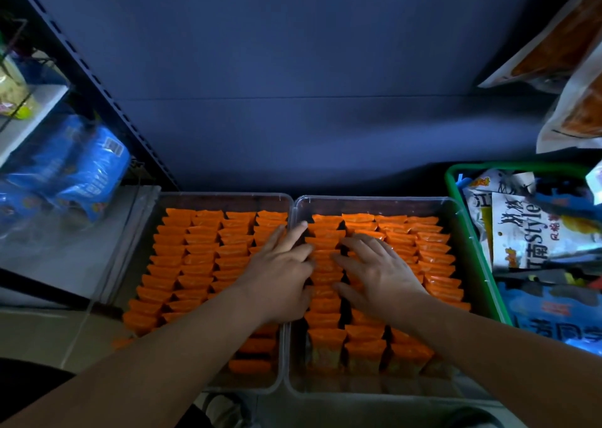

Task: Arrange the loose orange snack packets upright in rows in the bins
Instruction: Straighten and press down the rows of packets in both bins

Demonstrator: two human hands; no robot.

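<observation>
Two clear plastic bins sit side by side, the left bin (228,196) and the right bin (374,199). Both hold orange snack packets (182,258) standing upright in several rows. My left hand (280,271) lies flat across the rim between the bins, fingers straight, touching packet tops in the right bin's leftmost row (325,304). My right hand (378,271) rests flat on the packets of the right bin's middle rows, fingers spread and relaxed. Neither hand grips a packet. Packets under the hands are hidden.
A green basket (469,232) full of mixed snack bags stands right of the bins. Blue bags (78,167) lie on a shelf at the left behind a dark metal upright (97,79). Large snack bags (560,43) hang at the upper right. A dark blue panel (293,85) backs the shelf.
</observation>
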